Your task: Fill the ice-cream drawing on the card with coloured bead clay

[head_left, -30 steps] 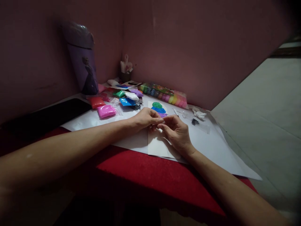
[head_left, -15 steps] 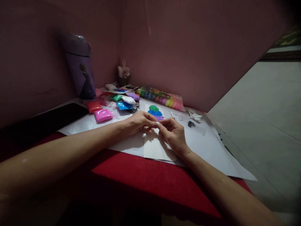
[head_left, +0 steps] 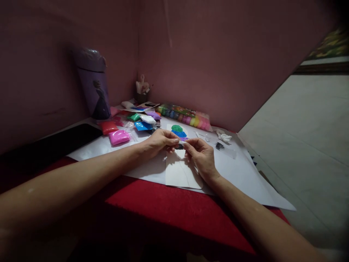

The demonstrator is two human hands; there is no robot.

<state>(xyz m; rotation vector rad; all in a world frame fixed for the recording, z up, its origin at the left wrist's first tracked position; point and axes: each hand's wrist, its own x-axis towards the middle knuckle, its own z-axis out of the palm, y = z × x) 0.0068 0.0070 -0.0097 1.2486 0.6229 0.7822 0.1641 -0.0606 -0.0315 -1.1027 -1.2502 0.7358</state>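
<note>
- Left hand (head_left: 160,140) and right hand (head_left: 202,155): thumbs and fingers pinched together on a small white strip (head_left: 181,142), its length seemingly running crosswise between the fingertips.
- Card (head_left: 181,173): beneath the grip, long axis pointing away from the person; both hands about equally near.
- Green patch (head_left: 177,128): just beyond the grip.

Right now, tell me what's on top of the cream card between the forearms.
A green patch, a blue patch, a purple patch and, less clearly, something dark show on the card. The left grip and right grip hide some of its middle; what lies there cannot be seen.
</note>
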